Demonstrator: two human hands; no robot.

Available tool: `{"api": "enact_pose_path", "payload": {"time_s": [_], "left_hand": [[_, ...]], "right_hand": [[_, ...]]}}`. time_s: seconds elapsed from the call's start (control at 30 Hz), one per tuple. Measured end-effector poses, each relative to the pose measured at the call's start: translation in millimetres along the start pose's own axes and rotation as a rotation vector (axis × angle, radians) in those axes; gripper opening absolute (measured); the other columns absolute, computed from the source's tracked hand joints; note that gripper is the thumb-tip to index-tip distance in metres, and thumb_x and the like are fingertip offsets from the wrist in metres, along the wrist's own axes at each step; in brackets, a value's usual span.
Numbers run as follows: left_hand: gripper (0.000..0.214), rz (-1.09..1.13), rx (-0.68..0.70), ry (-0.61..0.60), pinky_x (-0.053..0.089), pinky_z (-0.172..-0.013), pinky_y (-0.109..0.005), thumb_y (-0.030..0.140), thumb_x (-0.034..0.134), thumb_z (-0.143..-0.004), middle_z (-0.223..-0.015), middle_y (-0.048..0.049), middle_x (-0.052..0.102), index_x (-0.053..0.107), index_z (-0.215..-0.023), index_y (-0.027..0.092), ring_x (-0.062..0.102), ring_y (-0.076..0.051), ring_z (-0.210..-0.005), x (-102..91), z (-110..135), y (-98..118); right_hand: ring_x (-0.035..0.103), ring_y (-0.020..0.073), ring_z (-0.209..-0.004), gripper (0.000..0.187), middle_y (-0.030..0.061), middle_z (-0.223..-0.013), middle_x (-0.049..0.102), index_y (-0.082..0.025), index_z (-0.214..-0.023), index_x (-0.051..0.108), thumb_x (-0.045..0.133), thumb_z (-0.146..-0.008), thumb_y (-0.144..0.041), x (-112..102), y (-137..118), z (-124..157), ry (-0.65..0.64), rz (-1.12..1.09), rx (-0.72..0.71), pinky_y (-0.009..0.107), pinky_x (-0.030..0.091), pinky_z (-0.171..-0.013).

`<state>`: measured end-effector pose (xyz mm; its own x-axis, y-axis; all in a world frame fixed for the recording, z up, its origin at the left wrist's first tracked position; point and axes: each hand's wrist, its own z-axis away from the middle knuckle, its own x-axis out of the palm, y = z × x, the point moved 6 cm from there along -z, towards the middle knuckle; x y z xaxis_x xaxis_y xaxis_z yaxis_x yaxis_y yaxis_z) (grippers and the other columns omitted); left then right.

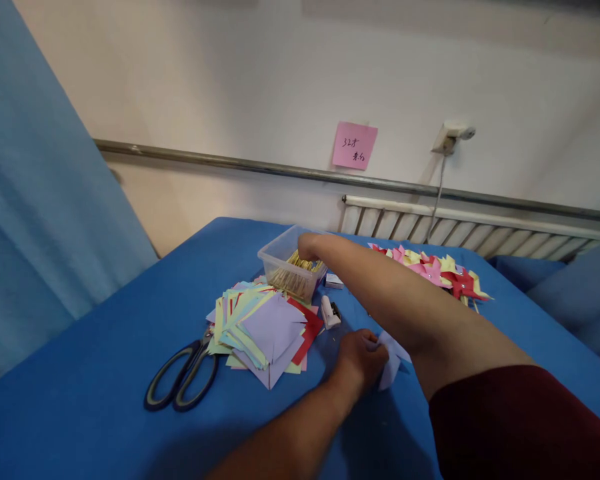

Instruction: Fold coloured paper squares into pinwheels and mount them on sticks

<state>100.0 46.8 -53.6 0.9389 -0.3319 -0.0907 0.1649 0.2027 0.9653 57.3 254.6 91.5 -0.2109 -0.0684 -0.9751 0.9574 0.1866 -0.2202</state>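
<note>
My right hand (307,247) reaches forward into a clear plastic box (280,257) of thin wooden sticks (293,277); its fingers are down among the sticks and mostly hidden. My left hand (360,360) rests on the blue cloth (130,313) nearer to me, closed in a pinch on a pale lilac folded paper piece (393,360). A stack of cut coloured paper squares (265,327) lies just left of the left hand, with a small white stapler (330,311) behind it.
Black-handled scissors (185,377) lie at the left of the paper stack. A heap of finished paper pinwheels (433,270) sits at the back right. A radiator (460,230), a rail and a pink note (354,145) are on the wall behind.
</note>
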Motion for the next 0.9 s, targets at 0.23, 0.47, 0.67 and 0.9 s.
{"api": "enact_pose_path", "payload": {"time_s": [0.23, 0.47, 0.67, 0.9], "left_hand": [[0.009, 0.044, 0.054, -0.048, 0.029, -0.043, -0.023, 0.023, 0.064, -0.062, -0.048, 0.0033, 0.053, 0.057, -0.062, 0.018, 0.046, -0.011, -0.044, -3.7, -3, 2], [0.022, 0.141, 0.102, -0.032, 0.042, -0.049, -0.024, 0.036, 0.067, -0.063, -0.051, 0.0026, 0.057, 0.054, -0.06, 0.019, 0.053, -0.013, -0.047, -6.3, -6, 13], [0.021, 0.127, 0.088, 0.131, 0.045, -0.05, -0.024, 0.035, 0.069, -0.06, -0.051, 0.0031, 0.06, 0.056, -0.063, 0.019, 0.057, -0.015, -0.047, -22.0, -8, 21], [0.025, 0.083, 0.162, 0.27, 0.036, -0.044, -0.02, 0.037, 0.071, -0.059, -0.047, 0.0045, 0.056, 0.057, -0.063, 0.017, 0.049, -0.01, -0.042, -38.2, -5, 38]], "right_hand": [[0.065, 0.0102, -0.069, 0.028, 0.0048, -0.089, 0.068, -0.016, -0.121, 0.049, 0.035, -0.096, -0.021, -27, 36, 90, 0.149, -0.367, -0.005, 0.02, 0.05, -0.06], [0.041, 0.0039, -0.038, 0.022, -0.0064, -0.068, 0.058, -0.022, -0.091, 0.047, 0.058, -0.078, -0.035, 37, 84, 227, 0.391, -1.599, 0.048, 0.016, 0.032, -0.035], [0.028, 0.0042, -0.03, 0.032, -0.0118, -0.049, 0.045, -0.022, -0.09, 0.047, 0.056, -0.08, -0.051, 89, 112, 254, 0.36, -1.667, 0.243, 0.016, 0.02, -0.029], [0.042, 0.0054, -0.031, 0.036, -0.0076, -0.053, 0.057, -0.02, -0.087, 0.049, 0.058, -0.078, -0.053, 96, 111, 255, 0.238, -1.697, 0.141, 0.017, 0.028, -0.033]]}}
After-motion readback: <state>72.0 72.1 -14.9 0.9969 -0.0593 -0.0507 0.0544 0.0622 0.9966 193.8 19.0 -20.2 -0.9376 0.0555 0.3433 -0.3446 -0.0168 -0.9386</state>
